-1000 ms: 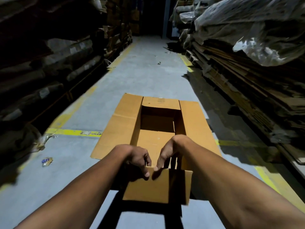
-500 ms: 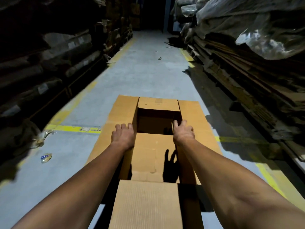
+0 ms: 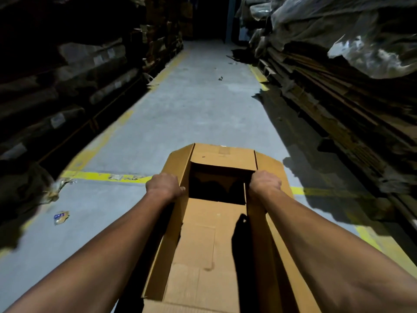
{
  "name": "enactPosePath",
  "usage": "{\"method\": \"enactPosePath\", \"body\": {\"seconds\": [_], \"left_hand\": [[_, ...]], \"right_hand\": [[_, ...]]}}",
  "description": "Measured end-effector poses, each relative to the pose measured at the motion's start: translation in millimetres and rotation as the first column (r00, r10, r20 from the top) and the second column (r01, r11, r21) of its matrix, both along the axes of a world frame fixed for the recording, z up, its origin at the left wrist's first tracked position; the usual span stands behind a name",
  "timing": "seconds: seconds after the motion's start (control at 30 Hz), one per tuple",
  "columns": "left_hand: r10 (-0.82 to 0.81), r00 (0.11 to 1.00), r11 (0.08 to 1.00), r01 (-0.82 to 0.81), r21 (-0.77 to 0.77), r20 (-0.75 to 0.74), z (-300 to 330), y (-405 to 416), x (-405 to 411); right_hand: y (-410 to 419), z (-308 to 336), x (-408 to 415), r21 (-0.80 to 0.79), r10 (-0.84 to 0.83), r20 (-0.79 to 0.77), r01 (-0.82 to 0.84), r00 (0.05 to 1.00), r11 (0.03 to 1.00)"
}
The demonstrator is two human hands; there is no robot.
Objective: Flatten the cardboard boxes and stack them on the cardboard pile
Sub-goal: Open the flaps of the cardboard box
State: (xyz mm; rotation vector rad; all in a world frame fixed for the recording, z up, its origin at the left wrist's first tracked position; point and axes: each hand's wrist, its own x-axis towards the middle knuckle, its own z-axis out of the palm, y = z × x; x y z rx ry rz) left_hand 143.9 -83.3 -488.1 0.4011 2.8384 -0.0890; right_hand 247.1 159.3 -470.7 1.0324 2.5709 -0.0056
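A brown cardboard box (image 3: pixel 212 233) is filling the lower centre of the frame, opened out with its 2 long side flaps angled upward and a dark rectangular opening showing near its far end. A short far flap with a strip of tape on it is lying flat beyond that opening. The corrugated inner panel is running down toward the bottom edge of the frame.

The left hand (image 3: pixel 164 185) is grasping the top edge of the left side flap, fingers curled over it. The right hand (image 3: pixel 264 183) is gripping the right side flap the same way, level with the near edge of the opening. Both forearms are reaching forward from the lower corners of the frame, roughly straight.

The box is sitting over a grey concrete floor (image 3: pixel 185 114) marked with yellow painted lines (image 3: pixel 101 176). A small crumpled wrapper (image 3: pixel 61 217) is lying on the floor at lower left. Dark racks of stacked goods (image 3: pixel 74 71) are lining the left side of the aisle. A pile of flattened cardboard (image 3: pixel 343 102) is stretching along the right side, with crinkled plastic sheeting (image 3: pixel 352 30) draped above it at upper right.
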Motion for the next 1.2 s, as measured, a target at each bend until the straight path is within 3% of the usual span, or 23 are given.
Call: {"method": "enactPosePath", "body": {"seconds": [0.03,0.1,0.23,0.3,0.37,0.43,0.53,0.6,0.7,0.8,0.83,0.9,1.2], "left_hand": [[-0.023,0.999,1.0,0.023,-0.003,-0.044,-3,2,0],[-0.09,0.996,0.995,0.089,-0.052,-0.013,1,8,3],[-0.127,0.966,0.983,0.153,-0.103,0.225,26,17,2],[-0.137,0.974,0.97,0.169,-0.172,0.183,30,24,-3],[-0.167,0.985,0.971,0.172,-0.165,0.047,31,32,-1],[-0.259,0.966,0.961,0.259,-0.091,0.018,21,43,-2],[-0.35,0.933,0.936,0.351,0.005,0.088,1,50,-4],[-0.353,0.934,0.935,0.349,0.071,0.052,-15,46,-8],[-0.331,0.936,0.923,0.348,0.165,-0.122,-27,41,-6],[-0.296,0.911,0.915,0.357,0.188,-0.288,-26,38,-12],[-0.231,0.92,0.934,0.301,0.194,-0.318,-47,38,-47],[-0.189,0.937,0.939,0.259,0.224,-0.293,-55,36,-65],[-0.213,0.969,0.951,0.235,0.198,-0.127,-75,50,-56]], "right_hand": [[3,-3,1,0.009,-0.013,-0.151,0.014,0.988,1.0],[4,-4,1,-0.035,-0.042,-0.198,0.036,0.979,0.999],[-7,9,-9,-0.086,0.018,0.042,-0.015,0.999,0.996],[-14,19,-18,0.048,0.155,0.095,-0.161,0.983,0.986],[-18,21,-28,0.118,0.254,0.091,-0.264,0.963,0.957],[-20,21,-34,0.003,0.319,0.19,-0.326,0.928,0.945],[-22,19,-36,-0.162,0.373,0.328,-0.337,0.868,0.927],[-21,9,-38,-0.191,0.39,0.261,-0.349,0.883,0.917],[-11,2,-46,-0.207,0.332,0.058,-0.313,0.942,0.927],[3,3,-54,-0.046,0.367,-0.145,-0.377,0.919,0.925],[7,-16,-92,0.01,0.41,-0.203,-0.417,0.889,0.909],[13,-31,-108,0.082,0.431,-0.273,-0.425,0.86,0.901],[50,-62,-127,0.194,0.429,-0.208,-0.393,0.879,0.899]]}}
